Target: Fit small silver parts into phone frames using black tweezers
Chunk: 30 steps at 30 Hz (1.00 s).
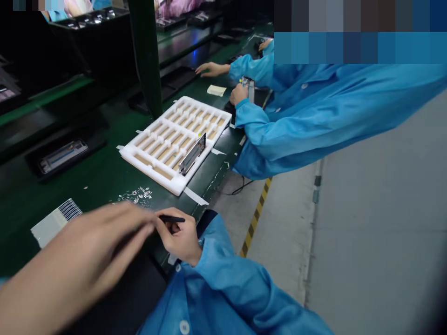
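My right hand (pixel 179 239) is closed around a slim black tool (pixel 172 218), like a pen or tweezers, just over the table's front edge. Large and blurred in the foreground, my left hand (pixel 101 242) reaches in with thumb and fingers pinched together. Its fingertips meet those of my right hand; whatever lies between them is too small to make out. Beyond both hands, a white slotted foam tray (pixel 164 176) rests on the green table. One phone-like part (pixel 193 154) stands on edge in its near right side. Small white scraps (pixel 139 196) lie scattered before the tray.
At left are a pale card with striped strips (pixel 52 228) and a black holder with a phone part (pixel 63 156). A dark green post (pixel 145 56) rises behind the tray. On the right a co-worker in a blue sleeve (pixel 296 125) holds a similar part.
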Tool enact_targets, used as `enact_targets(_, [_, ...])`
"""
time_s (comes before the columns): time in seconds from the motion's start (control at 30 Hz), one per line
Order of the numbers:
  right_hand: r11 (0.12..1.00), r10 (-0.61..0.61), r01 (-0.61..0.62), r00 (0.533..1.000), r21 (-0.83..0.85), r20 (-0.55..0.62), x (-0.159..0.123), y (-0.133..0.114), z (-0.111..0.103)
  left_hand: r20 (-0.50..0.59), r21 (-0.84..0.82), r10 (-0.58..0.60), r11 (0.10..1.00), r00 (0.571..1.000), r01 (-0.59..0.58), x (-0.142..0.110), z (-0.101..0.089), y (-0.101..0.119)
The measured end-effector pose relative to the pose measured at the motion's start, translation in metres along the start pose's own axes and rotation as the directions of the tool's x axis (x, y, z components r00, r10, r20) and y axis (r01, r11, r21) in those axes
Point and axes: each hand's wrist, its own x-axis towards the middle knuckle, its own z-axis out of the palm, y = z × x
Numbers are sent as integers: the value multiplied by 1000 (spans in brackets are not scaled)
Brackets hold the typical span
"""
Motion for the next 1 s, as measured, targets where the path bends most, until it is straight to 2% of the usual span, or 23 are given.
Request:
enact_targets(0.03, [1000,0,0,1000,-11,-4,0,1,-1,146,-23,59,998,987,-56,35,8,-1])
enact_targets(0.07, [1000,4,-4,1000,-24,-13,1,3,-2,181,23,39,999,983,-44,69,19,-2])
enact_targets(0.13, [999,13,-16,998,-49,-55,1,6,-4,175,94,-60,995,983,44,125,49,-2])
enact_targets(0.2, [998,15,-21,994,-57,-110,3,10,-5,157,104,-87,992,984,71,162,83,1])
enact_targets(0.3, [998,-1,-6,991,-57,-133,4,14,-7,123,119,-122,987,985,108,187,121,6])
enact_targets(0.37, [998,-12,6,993,-58,-117,5,16,-7,104,123,-137,985,985,124,192,131,8])
enact_targets(0.43, [999,-13,8,994,-45,-111,5,16,-7,77,117,-133,985,988,123,192,125,9])
enact_targets(0.5, [1000,4,-7,993,-20,-116,4,16,-7,32,100,-112,989,993,109,187,107,10])
enact_targets(0.63, [999,51,-49,991,21,-122,2,15,-7,-93,46,-53,997,994,58,154,48,12])
enact_targets(0.7, [997,65,-61,992,46,-112,2,16,-8,-183,36,-40,998,982,47,121,19,10])
enact_targets(0.8, [993,99,-94,993,69,-65,2,16,-10,-304,32,-8,999,953,19,52,-11,4])
enact_targets(0.87, [990,125,-124,992,71,-8,3,14,-11,-251,5,-93,995,964,97,-2,-21,-4])
enact_targets(0.93, [987,144,-147,988,63,49,4,10,-12,-190,-26,-175,984,966,174,-55,-22,-14])
enact_targets(1.0, [988,147,-150,986,33,81,5,5,-13,-59,-30,-224,974,973,223,-100,-17,-23])
